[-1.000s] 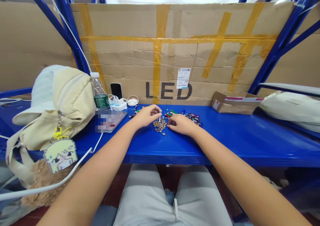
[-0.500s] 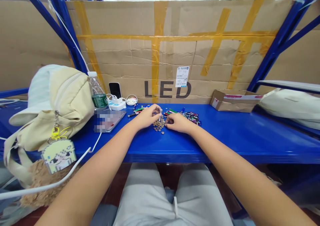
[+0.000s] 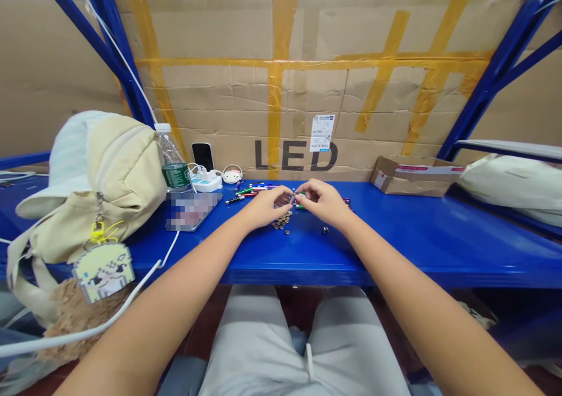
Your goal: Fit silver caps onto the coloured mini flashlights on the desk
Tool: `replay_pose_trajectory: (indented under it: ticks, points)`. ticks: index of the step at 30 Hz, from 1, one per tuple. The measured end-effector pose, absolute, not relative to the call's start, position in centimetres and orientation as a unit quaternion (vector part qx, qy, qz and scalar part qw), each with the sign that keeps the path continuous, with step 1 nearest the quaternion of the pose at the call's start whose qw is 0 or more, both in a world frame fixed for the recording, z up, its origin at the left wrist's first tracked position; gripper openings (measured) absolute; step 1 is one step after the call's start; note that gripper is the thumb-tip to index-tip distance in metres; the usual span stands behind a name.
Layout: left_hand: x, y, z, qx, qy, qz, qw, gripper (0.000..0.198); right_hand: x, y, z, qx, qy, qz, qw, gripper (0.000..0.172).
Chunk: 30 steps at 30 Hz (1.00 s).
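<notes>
My left hand (image 3: 271, 205) is closed with thumb and fingers round a small, silvery, tube-like piece (image 3: 291, 199) above the table. My right hand (image 3: 321, 202) meets it from the right with its fingertips pinched together; what they grip, if anything, is too small to make out. Below and between the hands lie several small brownish round discs (image 3: 281, 223), partly covered by my left hand. Pen-like coloured sticks (image 3: 250, 192) are scattered behind my left hand, and others are mostly hidden behind my right. Two tiny dark, shiny pieces (image 3: 325, 230) rest under my right wrist.
On the blue table (image 3: 395, 238) at left are a cream backpack (image 3: 127, 179), a water bottle (image 3: 173, 165), a tablet-like device (image 3: 204, 212) and a white power strip (image 3: 206, 182). An open cardboard box (image 3: 413, 176) stands at back right, before a tall cardboard sheet (image 3: 211, 103).
My right hand has risen from beside the discs to my left hand's fingertips. The silvery piece has moved slightly right with my left hand. Two dark pieces now show under my right wrist.
</notes>
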State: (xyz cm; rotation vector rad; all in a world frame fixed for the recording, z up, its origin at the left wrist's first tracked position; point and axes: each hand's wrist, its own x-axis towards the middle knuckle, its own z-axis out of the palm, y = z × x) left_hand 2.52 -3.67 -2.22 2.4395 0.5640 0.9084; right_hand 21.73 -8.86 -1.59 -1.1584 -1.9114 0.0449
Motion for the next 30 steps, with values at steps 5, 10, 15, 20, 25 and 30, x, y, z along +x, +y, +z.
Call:
replay_pose_trajectory:
  ticks: [5, 10, 15, 20, 25, 30]
  points:
    - [2.64, -3.94, -2.1, 0.886, 0.207, 0.344, 0.231, 0.021, 21.67, -8.93, -1.59, -0.468, -0.768, 0.018, 0.437, 0.023]
    - [2.61, -3.78, -2.2, 0.888, 0.207, 0.341, 0.229, 0.02, 21.67, -8.83, -1.71, -0.464, -0.77, 0.025, 0.438, 0.024]
    - [2.6, -3.59, -2.23, 0.889, 0.208, 0.345, 0.216, 0.022, 21.75, -8.8, -1.86, -0.456, -0.771, 0.025, 0.443, 0.024]
    - [2.54, -3.52, -2.18, 0.886, 0.223, 0.364, 0.182, 0.02, 21.82, -9.13, -1.92, -0.447, -0.765, 0.003, 0.464, 0.023]
    - [2.52, -3.4, -2.01, 0.884, 0.221, 0.388, 0.14, 0.021, 21.66, -9.35, -1.99, -0.444, -0.77, -0.007, 0.458, 0.017]
    - [2.5, -3.23, -1.97, 0.878, 0.214, 0.411, 0.121, 0.018, 21.86, -8.6, -2.36, -0.492, -0.767, -0.001, 0.411, 0.006]
